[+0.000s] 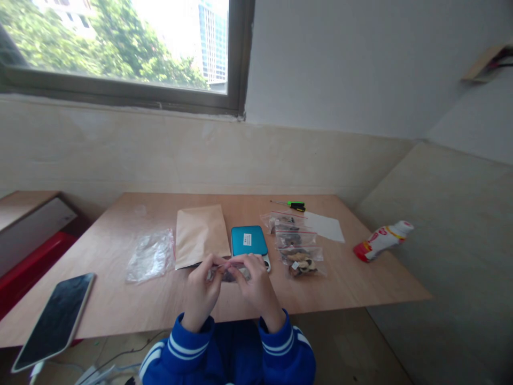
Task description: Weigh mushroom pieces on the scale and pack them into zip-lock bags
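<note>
small bag (229, 274) pinched at lower centre by left hand (203, 291) and right hand (256, 286) | held over table (120, 299) edge | blue case (249, 240) just behind | filled bags (297, 243) to the right

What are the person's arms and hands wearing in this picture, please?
Both hands are bare: the left hand and the right hand wear no gloves, and no rings or watch can be seen. Both arms are in bright blue sleeves: the left sleeve and the right sleeve, each with a ribbed cuff carrying two white stripes.
</note>
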Motion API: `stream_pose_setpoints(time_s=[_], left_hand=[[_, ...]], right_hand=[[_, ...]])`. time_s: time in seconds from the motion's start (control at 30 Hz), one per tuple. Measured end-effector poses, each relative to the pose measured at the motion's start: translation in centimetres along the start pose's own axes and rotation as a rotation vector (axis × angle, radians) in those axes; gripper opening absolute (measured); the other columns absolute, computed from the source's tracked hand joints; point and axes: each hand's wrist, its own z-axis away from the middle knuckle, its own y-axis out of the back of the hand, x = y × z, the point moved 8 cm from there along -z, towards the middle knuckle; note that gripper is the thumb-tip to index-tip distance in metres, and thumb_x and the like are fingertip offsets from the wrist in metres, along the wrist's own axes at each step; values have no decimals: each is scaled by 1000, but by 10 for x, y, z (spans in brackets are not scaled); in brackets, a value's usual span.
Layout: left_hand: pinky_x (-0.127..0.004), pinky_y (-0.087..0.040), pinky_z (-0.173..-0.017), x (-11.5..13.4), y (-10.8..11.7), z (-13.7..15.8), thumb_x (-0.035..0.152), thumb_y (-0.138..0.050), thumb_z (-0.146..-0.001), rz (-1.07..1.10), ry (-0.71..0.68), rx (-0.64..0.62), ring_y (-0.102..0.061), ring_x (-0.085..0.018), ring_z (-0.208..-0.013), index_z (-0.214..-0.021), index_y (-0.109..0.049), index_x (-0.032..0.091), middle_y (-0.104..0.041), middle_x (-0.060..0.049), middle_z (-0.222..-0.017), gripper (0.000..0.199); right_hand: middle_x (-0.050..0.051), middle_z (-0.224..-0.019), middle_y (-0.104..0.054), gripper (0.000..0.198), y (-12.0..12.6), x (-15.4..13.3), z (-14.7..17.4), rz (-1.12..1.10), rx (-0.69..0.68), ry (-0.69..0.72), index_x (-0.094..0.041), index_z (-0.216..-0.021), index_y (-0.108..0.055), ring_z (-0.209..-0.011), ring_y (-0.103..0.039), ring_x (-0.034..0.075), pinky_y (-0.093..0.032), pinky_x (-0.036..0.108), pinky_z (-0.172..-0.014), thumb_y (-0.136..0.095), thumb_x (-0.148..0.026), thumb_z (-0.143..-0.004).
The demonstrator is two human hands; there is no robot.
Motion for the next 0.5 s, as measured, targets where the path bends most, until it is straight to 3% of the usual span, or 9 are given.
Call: stream_pose_setpoints(time_s=[0.23,0.5], left_hand=[[-23,-47,-63,-1,-15,7,32,-60,-84,78,88,-73,-62,-14,-67,-74,-61,18,-67,0,-70,18],[-23,-45,-60,-3,-11,4,36,-58,-85,113,105,-45,-57,-13,-60,-63,-57,18,-59,1,-60,28]], right_hand=[[0,-66,-61,25,9,8,7,53,154,21,-22,-74,-58,-68,-56,17,-37,32,-69,-44,-17,-93],[0,-73,-69,16,16,24,7,6,18,18,-22,-77,-65,-75,-60,17,-39,32,-72,-56,-26,-91]])
